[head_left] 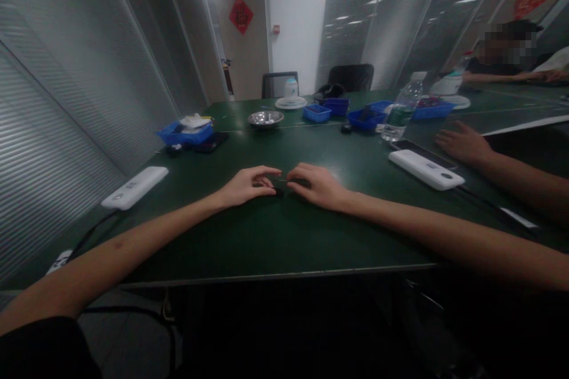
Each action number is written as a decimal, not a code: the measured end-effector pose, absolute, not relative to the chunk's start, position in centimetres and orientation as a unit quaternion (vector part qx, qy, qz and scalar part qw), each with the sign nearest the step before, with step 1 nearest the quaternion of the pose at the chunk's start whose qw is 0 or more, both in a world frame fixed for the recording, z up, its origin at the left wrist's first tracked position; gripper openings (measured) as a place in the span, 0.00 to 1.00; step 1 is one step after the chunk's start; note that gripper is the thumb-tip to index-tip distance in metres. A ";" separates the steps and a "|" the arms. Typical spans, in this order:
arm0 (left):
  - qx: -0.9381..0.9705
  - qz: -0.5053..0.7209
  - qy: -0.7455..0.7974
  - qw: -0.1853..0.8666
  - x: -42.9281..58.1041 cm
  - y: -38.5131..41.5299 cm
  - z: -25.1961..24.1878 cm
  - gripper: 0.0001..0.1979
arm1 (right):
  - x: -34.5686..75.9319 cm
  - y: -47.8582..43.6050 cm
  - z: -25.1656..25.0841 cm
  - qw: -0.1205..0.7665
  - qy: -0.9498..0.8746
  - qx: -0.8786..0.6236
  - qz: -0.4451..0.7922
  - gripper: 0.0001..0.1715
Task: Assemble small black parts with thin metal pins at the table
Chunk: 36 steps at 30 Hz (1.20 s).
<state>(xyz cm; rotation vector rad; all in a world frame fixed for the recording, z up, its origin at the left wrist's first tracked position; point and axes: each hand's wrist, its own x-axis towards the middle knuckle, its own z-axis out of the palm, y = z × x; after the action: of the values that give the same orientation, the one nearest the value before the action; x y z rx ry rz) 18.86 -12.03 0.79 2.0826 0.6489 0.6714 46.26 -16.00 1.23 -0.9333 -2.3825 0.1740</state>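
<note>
My left hand (pixel 249 186) rests over the green table, its index finger and thumb apart in a C shape and its other fingers curled. At the tip of that thumb lies a small black object (pixel 278 192), too small and dark to name; whether the thumb touches it I cannot tell. Facing it from the right, my right hand (pixel 319 187) is lowered to the table with bent fingers and a gap between thumb and forefinger. A narrow space separates the two hands, and a faint thin line shows there.
White power banks (pixel 136 188) with cables lie on both sides, the right white power bank (pixel 425 169) beside a phone (pixel 422 154). A water bottle (pixel 403 108), metal bowl (pixel 265 119) and blue trays (pixel 184 132) stand farther back. Another person's hand (pixel 464 143) rests at right.
</note>
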 end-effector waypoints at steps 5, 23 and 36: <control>0.865 0.268 0.295 0.304 18.2 -11.6 1.0 0.14 | 46.4 -15.4 1.1 0.297 -0.849 -0.430 0.074 0.10; 0.915 0.226 0.259 0.214 19.3 -12.6 1.3 0.12 | 46.6 -15.6 1.6 0.309 -0.821 -0.469 0.105 0.11; 0.921 0.212 0.259 0.199 20.9 -13.4 1.0 0.12 | 46.7 -15.0 1.1 0.321 -0.825 -0.456 0.089 0.11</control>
<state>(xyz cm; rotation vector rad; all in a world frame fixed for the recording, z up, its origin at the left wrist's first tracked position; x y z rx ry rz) 20.90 -13.36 0.99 2.5768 0.7260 0.5922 46.67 -15.02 1.07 -1.1967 -2.1679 0.2330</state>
